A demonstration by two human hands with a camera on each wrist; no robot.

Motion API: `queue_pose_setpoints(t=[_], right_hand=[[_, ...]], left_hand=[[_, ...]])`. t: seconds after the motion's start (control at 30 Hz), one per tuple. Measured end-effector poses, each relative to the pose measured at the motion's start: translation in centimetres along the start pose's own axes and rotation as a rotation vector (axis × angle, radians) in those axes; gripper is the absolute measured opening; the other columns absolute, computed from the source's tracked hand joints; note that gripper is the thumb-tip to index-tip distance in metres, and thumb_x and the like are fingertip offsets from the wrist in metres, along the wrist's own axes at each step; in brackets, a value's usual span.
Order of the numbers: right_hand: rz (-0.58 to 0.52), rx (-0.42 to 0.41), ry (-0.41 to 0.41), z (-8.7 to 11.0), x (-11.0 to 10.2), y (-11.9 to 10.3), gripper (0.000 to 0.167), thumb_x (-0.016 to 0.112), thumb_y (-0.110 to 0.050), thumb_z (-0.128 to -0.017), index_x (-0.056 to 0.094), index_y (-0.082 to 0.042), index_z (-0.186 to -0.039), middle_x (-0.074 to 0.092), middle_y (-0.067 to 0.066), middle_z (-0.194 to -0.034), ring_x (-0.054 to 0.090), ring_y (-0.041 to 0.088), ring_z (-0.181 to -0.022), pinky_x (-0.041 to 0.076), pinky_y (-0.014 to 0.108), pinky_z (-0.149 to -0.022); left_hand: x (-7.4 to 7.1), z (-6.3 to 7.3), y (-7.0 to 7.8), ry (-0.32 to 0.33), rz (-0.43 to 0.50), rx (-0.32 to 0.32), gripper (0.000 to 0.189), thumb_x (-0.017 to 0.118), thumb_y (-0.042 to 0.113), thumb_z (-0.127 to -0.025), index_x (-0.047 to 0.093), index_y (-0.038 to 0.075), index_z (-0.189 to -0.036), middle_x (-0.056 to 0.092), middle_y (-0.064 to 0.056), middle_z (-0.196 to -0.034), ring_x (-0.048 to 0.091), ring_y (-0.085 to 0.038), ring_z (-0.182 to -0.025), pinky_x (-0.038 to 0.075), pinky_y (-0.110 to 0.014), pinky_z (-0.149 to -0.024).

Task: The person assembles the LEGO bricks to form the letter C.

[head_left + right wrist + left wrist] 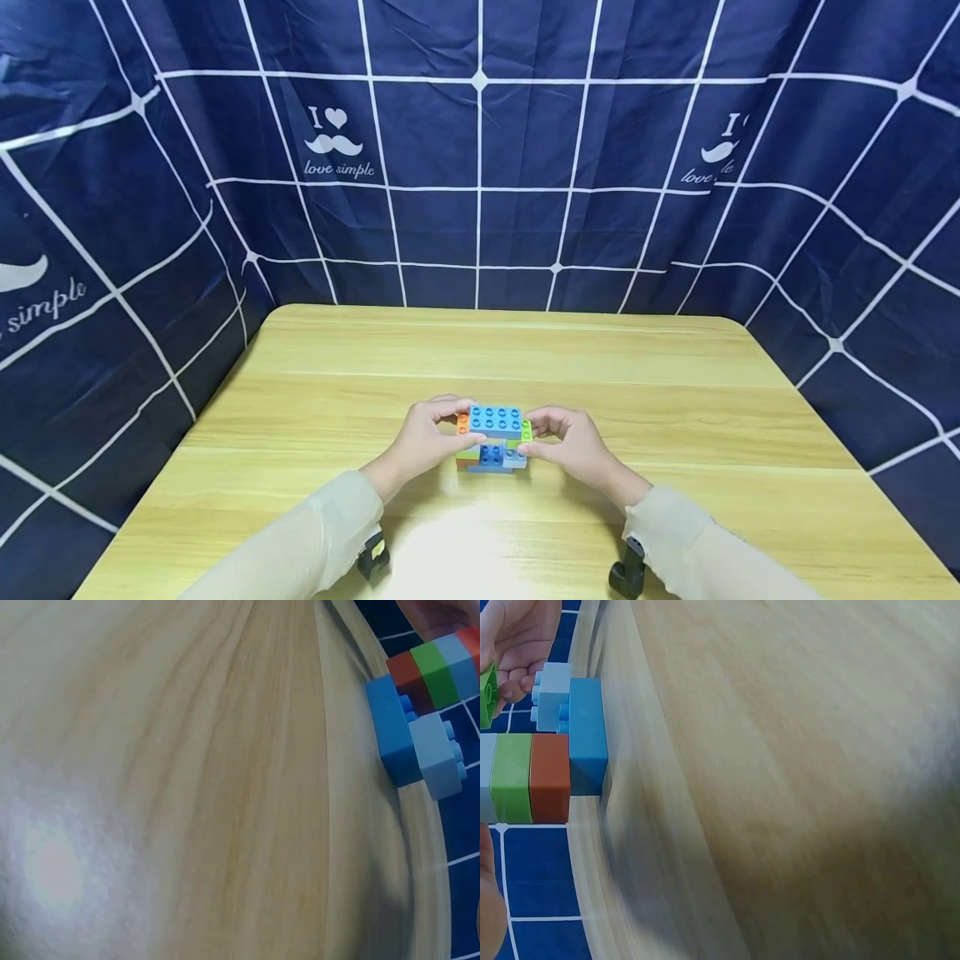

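Both hands are at a small build of toy building bricks in the head view. A blue eight-stud brick [495,422] lies across its top, between an orange brick [462,424] and a green brick [527,430]. My left hand [423,437] grips the left end, thumb in front and fingers behind. From the right, my right hand [573,446] pinches around the green brick's end. Below, a blue base brick [589,739] carries a column of a brown brick [550,778], a lime brick [511,778] and a pale blue one. Another pale blue brick [436,756] sits at the base's other end, with a gap beneath the green brick.
The light wooden table [495,350] extends around the build. Dark blue cloth [525,133] with white lines hangs behind and at both sides. Black wrist mounts [372,556] show below the pale sleeves [300,533].
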State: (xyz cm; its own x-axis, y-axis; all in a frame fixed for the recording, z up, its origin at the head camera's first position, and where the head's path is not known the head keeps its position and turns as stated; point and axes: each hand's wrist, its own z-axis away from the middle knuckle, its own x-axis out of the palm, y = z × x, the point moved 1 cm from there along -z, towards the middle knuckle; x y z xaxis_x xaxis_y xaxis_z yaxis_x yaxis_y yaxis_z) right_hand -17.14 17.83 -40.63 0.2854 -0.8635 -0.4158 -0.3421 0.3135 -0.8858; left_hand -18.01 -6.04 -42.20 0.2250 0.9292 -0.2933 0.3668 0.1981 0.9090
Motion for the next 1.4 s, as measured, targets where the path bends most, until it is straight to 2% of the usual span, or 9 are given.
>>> queue_pose_setpoints(t=[0.37, 0.6, 0.87, 1.07, 1.27, 1.4], right_hand=[[-0.052, -0.03, 0.023, 0.2, 0.3, 0.0, 0.029, 0.076, -0.002, -0.078, 0.065, 0.005, -0.105, 0.069, 0.013, -0.092, 0.062, 0.02, -0.084, 0.052, 0.034, -0.081], [-0.109, -0.072, 0.043, -0.1, 0.8, 3.6, 0.031, 0.074, 0.0, -0.079, 0.065, 0.004, -0.108, 0.069, 0.012, -0.095, 0.062, 0.016, -0.084, 0.051, 0.027, -0.08], [-0.118, -0.094, 0.066, 0.0, 1.0, 3.6, 0.029, 0.075, -0.003, -0.079, 0.066, 0.004, -0.105, 0.07, 0.009, -0.091, 0.062, 0.016, -0.082, 0.05, 0.028, -0.082], [-0.066, -0.082, 0.102, 0.0, 0.9, 3.3, 0.03, 0.077, -0.002, -0.077, 0.067, 0.001, -0.105, 0.07, 0.006, -0.089, 0.061, 0.015, -0.086, 0.049, 0.029, -0.086], [-0.038, -0.091, 0.105, -0.1, 1.0, 3.3, 0.031, 0.074, 0.005, -0.077, 0.065, 0.005, -0.106, 0.069, 0.013, -0.09, 0.061, 0.016, -0.086, 0.05, 0.038, -0.085], [-0.049, -0.091, 0.106, -0.1, 1.1, 3.3, 0.03, 0.073, 0.005, -0.078, 0.065, 0.005, -0.106, 0.069, 0.013, -0.091, 0.061, 0.016, -0.086, 0.05, 0.036, -0.085]], left_hand=[[-0.1, 0.0, 0.1, -0.002, -0.021, 0.011, 0.041, 0.082, 0.013, -0.075, 0.069, 0.003, -0.113, 0.066, -0.003, -0.107, 0.06, -0.018, -0.093, 0.052, -0.039, -0.083], [0.0, -0.1, 0.0, -0.007, -0.033, 0.036, 0.04, 0.082, 0.013, -0.075, 0.069, 0.002, -0.112, 0.067, -0.006, -0.106, 0.059, -0.019, -0.092, 0.052, -0.038, -0.082], [-0.1, 0.0, 0.1, -0.003, -0.039, 0.053, 0.038, 0.082, 0.011, -0.075, 0.07, 0.003, -0.111, 0.067, -0.004, -0.104, 0.06, -0.018, -0.091, 0.052, -0.039, -0.081], [-0.2, 0.0, 0.3, 0.005, -0.034, 0.071, 0.039, 0.082, 0.011, -0.075, 0.07, 0.001, -0.111, 0.067, -0.006, -0.104, 0.06, -0.021, -0.09, 0.052, -0.042, -0.081], [-0.2, 0.0, 0.3, -0.003, -0.048, 0.075, 0.039, 0.082, 0.012, -0.075, 0.07, 0.001, -0.11, 0.067, -0.004, -0.103, 0.059, -0.018, -0.089, 0.052, -0.037, -0.081], [-0.3, 0.0, 0.4, -0.002, -0.059, 0.067, 0.04, 0.082, 0.013, -0.075, 0.07, 0.001, -0.111, 0.067, -0.004, -0.103, 0.058, -0.016, -0.089, 0.052, -0.038, -0.081]])
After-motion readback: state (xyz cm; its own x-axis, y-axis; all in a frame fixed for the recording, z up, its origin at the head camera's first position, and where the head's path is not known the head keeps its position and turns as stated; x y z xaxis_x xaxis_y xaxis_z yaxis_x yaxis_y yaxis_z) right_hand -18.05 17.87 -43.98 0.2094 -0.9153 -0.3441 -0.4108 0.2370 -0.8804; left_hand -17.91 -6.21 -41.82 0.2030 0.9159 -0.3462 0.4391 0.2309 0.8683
